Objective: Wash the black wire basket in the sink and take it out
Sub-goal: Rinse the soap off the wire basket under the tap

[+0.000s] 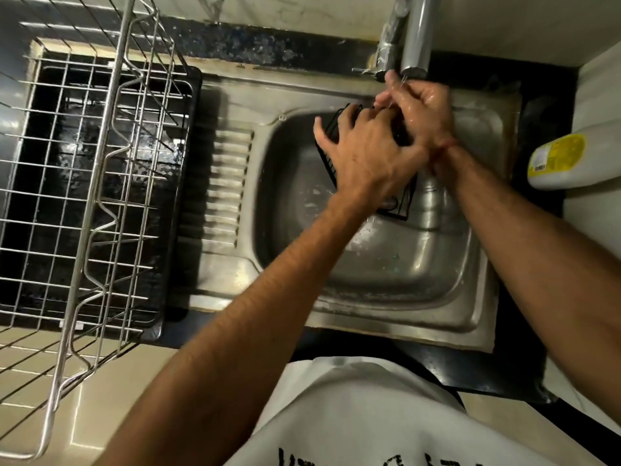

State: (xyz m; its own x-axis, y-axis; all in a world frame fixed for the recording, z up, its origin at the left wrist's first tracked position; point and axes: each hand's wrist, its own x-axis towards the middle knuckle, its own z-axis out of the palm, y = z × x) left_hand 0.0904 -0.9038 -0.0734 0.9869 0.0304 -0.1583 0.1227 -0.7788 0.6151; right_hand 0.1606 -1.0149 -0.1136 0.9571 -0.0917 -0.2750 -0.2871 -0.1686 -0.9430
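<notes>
Here we hold the black wire basket [331, 129] over the steel sink [386, 270], just under the tap spout [415, 38]. Our left hand [366, 153] lies across the basket with fingers spread over its wires. Our right hand [425, 112], wet and glistening, curls its fingers round the basket's far edge beneath the spout. A thin stream of water falls onto it. To the left stands a steel dish rack [100, 169] over a black drip tray [174, 297]; a white bottle [568, 163] lies to the right.
</notes>
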